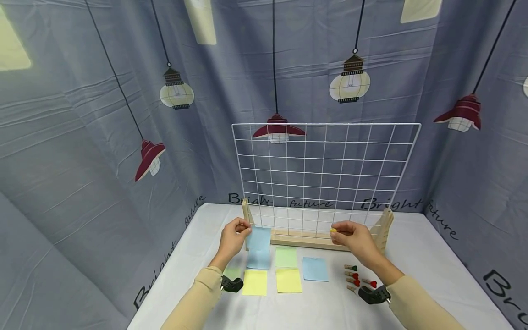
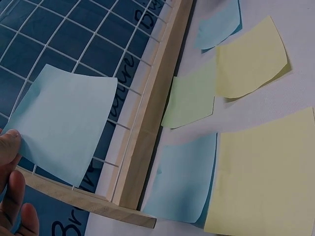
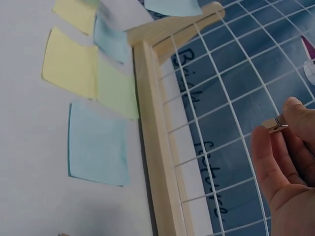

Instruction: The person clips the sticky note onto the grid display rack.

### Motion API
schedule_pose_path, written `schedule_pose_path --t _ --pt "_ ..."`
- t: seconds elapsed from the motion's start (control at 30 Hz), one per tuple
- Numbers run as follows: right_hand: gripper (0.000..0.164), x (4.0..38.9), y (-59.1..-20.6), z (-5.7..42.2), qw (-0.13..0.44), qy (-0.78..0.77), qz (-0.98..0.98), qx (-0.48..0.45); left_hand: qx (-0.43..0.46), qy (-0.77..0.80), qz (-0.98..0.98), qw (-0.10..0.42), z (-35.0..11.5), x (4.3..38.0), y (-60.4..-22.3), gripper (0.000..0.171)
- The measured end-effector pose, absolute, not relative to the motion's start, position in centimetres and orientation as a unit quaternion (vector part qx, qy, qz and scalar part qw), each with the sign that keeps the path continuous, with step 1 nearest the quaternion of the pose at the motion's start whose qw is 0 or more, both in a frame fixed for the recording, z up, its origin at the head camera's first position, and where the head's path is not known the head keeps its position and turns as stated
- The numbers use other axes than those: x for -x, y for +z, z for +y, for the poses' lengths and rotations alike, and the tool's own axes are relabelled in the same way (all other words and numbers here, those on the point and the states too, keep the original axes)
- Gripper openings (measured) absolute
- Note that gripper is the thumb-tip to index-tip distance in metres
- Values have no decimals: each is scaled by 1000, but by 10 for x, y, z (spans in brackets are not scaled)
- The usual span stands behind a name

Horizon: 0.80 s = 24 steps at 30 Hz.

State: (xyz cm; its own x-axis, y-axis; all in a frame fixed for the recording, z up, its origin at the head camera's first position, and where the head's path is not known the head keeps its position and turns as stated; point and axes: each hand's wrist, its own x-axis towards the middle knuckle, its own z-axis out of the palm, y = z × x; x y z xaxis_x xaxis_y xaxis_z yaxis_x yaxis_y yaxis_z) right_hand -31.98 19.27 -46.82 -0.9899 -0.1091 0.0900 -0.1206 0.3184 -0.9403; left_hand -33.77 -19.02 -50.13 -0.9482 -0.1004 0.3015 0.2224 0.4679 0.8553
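Note:
My left hand [image 1: 234,236] pinches the edge of a blue sticky note [image 2: 69,123] between thumb and fingers. The note stands before the lower left of a white wire grid [image 1: 322,165]; whether they touch I cannot tell. In the right wrist view, a small wooden clothespin [image 3: 274,125] is held between the thumb and fingers of my right hand [image 1: 359,240]. A bit of yellow shows at those fingertips in the head view. That hand is in front of the grid's lower right part.
A wooden base [image 1: 305,239] carries the grid. On the white table [image 1: 305,309] lie more notes: a blue note [image 1: 315,269], a green note [image 1: 286,257], a yellow note [image 1: 289,280] and others. Several small clothespins with hearts [image 1: 355,276] lie near my right wrist. Printed curtains [image 1: 222,160] surround the table.

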Motion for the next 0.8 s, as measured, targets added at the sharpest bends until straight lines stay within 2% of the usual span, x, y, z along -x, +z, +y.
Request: schedule_pose_path --t 0.8 --pt "43 333 -443 168 0 643 -760 -89 62 -505 -844 169 -178 350 -479 7"
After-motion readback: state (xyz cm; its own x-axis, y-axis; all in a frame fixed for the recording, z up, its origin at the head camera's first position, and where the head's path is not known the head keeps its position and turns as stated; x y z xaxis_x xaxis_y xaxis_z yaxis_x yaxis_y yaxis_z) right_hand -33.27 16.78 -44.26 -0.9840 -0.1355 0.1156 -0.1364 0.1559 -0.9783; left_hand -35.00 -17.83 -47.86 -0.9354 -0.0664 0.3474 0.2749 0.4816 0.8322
